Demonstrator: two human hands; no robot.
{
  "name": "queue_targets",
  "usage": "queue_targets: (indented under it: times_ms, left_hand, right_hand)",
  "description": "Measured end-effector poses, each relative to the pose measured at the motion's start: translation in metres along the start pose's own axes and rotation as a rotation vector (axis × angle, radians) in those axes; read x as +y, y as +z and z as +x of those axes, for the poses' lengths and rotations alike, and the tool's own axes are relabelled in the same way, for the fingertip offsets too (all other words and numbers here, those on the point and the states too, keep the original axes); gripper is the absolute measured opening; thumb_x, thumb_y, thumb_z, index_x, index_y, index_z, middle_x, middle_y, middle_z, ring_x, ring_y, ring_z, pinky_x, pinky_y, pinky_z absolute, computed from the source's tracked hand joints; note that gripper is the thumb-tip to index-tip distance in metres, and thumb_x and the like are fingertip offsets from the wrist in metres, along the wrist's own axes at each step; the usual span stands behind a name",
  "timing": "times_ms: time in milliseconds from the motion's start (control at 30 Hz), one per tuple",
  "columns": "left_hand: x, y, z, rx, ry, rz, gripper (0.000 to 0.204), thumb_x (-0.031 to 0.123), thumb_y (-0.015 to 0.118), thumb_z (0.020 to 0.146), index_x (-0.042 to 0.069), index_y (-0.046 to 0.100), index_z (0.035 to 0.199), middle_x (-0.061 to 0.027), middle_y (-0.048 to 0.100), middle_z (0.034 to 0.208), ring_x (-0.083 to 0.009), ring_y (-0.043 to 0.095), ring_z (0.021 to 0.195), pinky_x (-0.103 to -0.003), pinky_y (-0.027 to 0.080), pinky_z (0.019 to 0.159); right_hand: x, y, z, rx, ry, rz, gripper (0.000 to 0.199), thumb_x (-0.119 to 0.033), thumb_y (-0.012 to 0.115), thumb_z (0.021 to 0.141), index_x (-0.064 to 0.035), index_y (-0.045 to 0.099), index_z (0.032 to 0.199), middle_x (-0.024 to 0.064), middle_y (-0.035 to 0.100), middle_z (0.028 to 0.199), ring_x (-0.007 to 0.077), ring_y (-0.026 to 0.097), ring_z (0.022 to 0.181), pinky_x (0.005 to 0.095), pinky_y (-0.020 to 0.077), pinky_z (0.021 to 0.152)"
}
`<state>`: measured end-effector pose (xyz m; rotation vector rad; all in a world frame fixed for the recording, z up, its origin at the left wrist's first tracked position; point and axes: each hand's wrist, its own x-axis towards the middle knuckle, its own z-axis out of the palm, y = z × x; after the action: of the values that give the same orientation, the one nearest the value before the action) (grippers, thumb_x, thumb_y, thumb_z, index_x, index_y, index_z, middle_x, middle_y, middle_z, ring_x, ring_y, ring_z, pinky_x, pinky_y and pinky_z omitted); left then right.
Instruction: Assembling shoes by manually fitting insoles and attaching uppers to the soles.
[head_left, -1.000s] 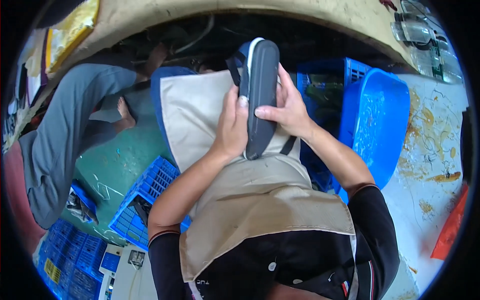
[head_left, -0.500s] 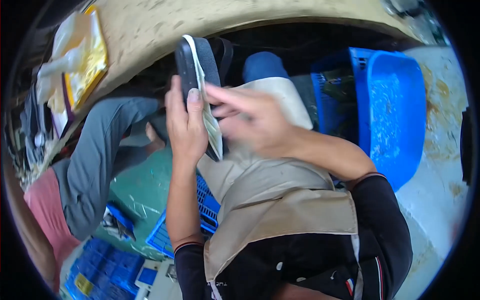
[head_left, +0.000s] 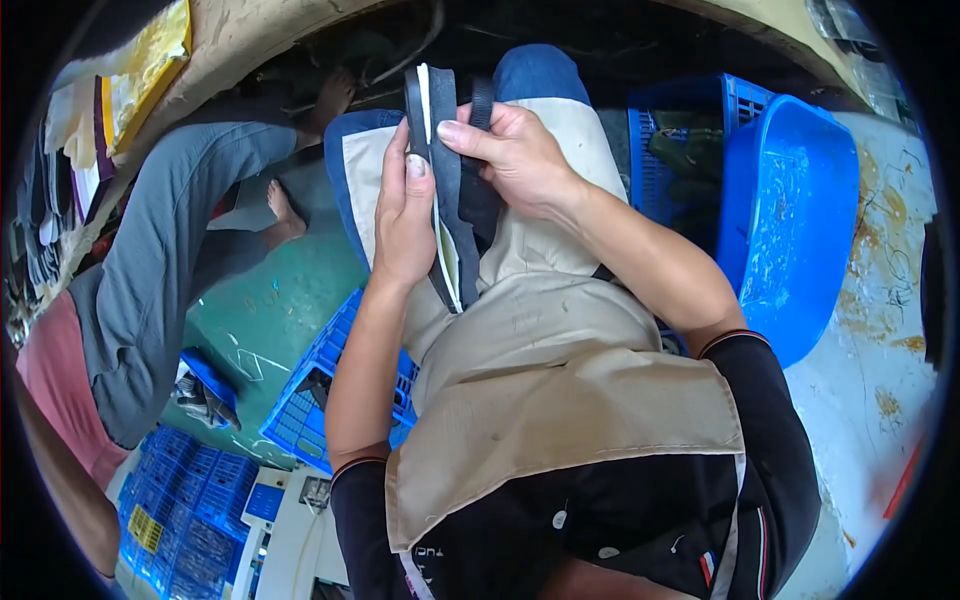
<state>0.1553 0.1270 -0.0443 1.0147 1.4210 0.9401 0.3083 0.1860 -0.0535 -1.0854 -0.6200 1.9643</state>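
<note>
A dark sandal (head_left: 449, 195) stands on its edge above my lap. A black sole runs along its left, a dark grey layer along its right, and a white strip lies between them. Toward the near end the two layers part and a pale inner face shows. My left hand (head_left: 403, 225) is closed on the sole side, thumb pressed against the edge. On the other side, my right hand (head_left: 528, 160) grips the grey layer near the far end, its thumb on top. A black strap (head_left: 482, 102) loops up by the right fingers, which are partly hidden.
To my right are a blue basin (head_left: 800, 230) and a blue crate (head_left: 740, 105) with dark things inside. A worn bench edge (head_left: 230, 40) curves ahead. At left sits another person in grey trousers (head_left: 165, 270). Blue crates (head_left: 190, 500) and an open blue basket (head_left: 310, 390) stand on the green floor.
The sandal has come nearer my right knee and turned to show more of its grey layer. My right hand, blurred in motion before, now grips the grey layer; my left hand keeps its hold.
</note>
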Motion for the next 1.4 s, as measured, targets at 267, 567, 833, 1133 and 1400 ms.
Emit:
queue_targets:
  times_ms: [267, 567, 833, 1133, 1400]
  left_hand:
    - [-0.023, 0.007, -0.004, 0.084, 0.007, -0.066, 0.057, 0.030, 0.046, 0.106, -0.004, 0.037, 0.151, -0.0225, 0.045, 0.149, -0.0307, 0.049, 0.131, -0.036, 0.036, 0.112]
    - [-0.017, 0.018, 0.016, 0.145, -0.030, -0.072, 0.057, 0.032, 0.049, 0.105, -0.005, 0.043, 0.147, -0.0223, 0.047, 0.146, -0.0298, 0.053, 0.126, -0.035, 0.040, 0.108]
    - [0.021, -0.030, 0.015, 0.133, -0.028, -0.406, 0.048, 0.025, 0.053, 0.103, -0.003, 0.051, 0.142, -0.0165, 0.064, 0.127, -0.0215, 0.061, 0.115, -0.031, 0.045, 0.102]
    - [0.001, -0.022, 0.011, -0.174, -0.177, -0.870, 0.040, 0.010, 0.058, 0.099, -0.002, 0.055, 0.137, -0.0157, 0.064, 0.130, -0.0215, 0.066, 0.108, -0.033, 0.053, 0.096]
    - [0.065, -0.012, 0.006, 0.372, 0.675, 0.115, 0.030, -0.001, 0.066, 0.089, -0.003, 0.067, 0.120, -0.0161, 0.072, 0.115, -0.0231, 0.071, 0.095, -0.031, 0.055, 0.089]
  right_hand:
    - [-0.015, -0.038, -0.020, -0.474, 0.456, -0.486, 0.010, -0.003, 0.079, 0.080, -0.0007, 0.071, 0.086, 0.0050, 0.067, 0.068, 0.0074, 0.051, 0.049, 0.0179, 0.0394, 0.044]
    - [-0.010, -0.020, -0.028, -0.413, 0.428, -0.438, 0.015, 0.002, 0.080, 0.077, -0.0023, 0.068, 0.085, 0.0026, 0.064, 0.065, 0.0069, 0.047, 0.045, 0.0174, 0.0354, 0.040]
    - [-0.069, 0.033, -0.037, -0.423, 0.102, -0.629, 0.016, -0.002, 0.076, 0.082, 0.0034, 0.071, 0.096, 0.0081, 0.068, 0.076, 0.0126, 0.058, 0.056, 0.0227, 0.0494, 0.051]
    - [-0.107, 0.031, -0.011, -0.254, -0.740, -0.974, 0.037, 0.003, 0.073, 0.081, 0.0034, 0.069, 0.118, 0.0138, 0.069, 0.119, 0.0184, 0.067, 0.093, 0.0288, 0.0559, 0.079]
    - [-0.066, 0.031, -0.020, -0.014, -1.081, -1.044, 0.035, 0.005, 0.074, 0.079, 0.0021, 0.071, 0.114, 0.0120, 0.071, 0.103, 0.0197, 0.065, 0.079, 0.0259, 0.0536, 0.071]
